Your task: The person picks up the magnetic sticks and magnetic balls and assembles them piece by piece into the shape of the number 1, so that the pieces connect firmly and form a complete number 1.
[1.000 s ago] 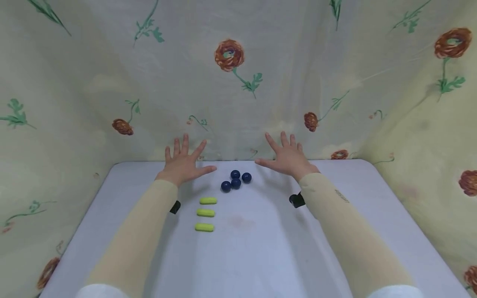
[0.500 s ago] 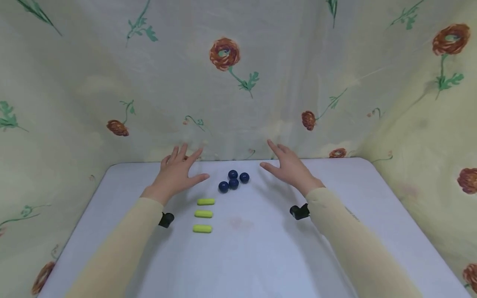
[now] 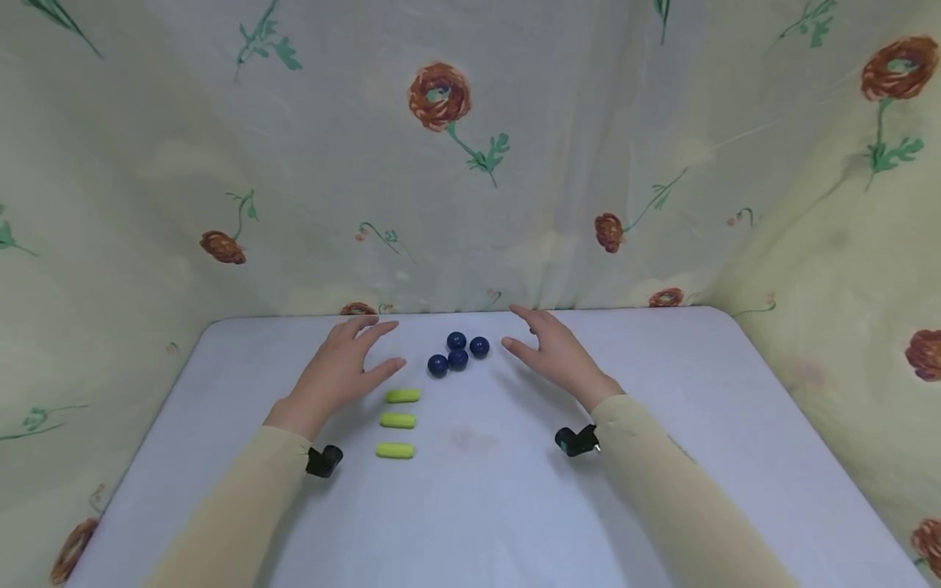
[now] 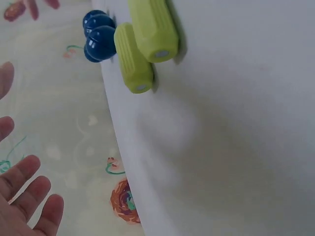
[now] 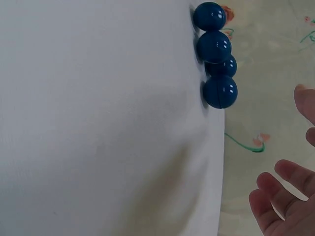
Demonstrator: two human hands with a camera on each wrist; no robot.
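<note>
A left sleeve (image 3: 243, 490) and a right sleeve (image 3: 665, 482) reach in from the near side and slant inward over the white bench (image 3: 485, 523), whose surface runs on between them. A black device (image 3: 324, 461) sits at the left wrist, a second black device (image 3: 577, 441) at the right. Just right of the left one lie three yellow-green sticks (image 3: 398, 420), one behind another, well within the bench's edges, parallel and apart, lengths crosswise.

Beyond them to the left, the left hand (image 3: 334, 367) hangs above the surface, fingers spread and softly bent, thumb pointing right. The right hand (image 3: 555, 347) mirrors it, thumb pointing left. Both grip nothing. More bench lies outside the right hand than outside the left.

Between the hands, a little nearer the right, sit four dark blue balls (image 3: 458, 359) in a close cluster; which of them touch I cannot tell. Farther on runs the bench's back edge, its corners rounded. A flowered cloth (image 3: 515, 229) closes the back and both sides.
</note>
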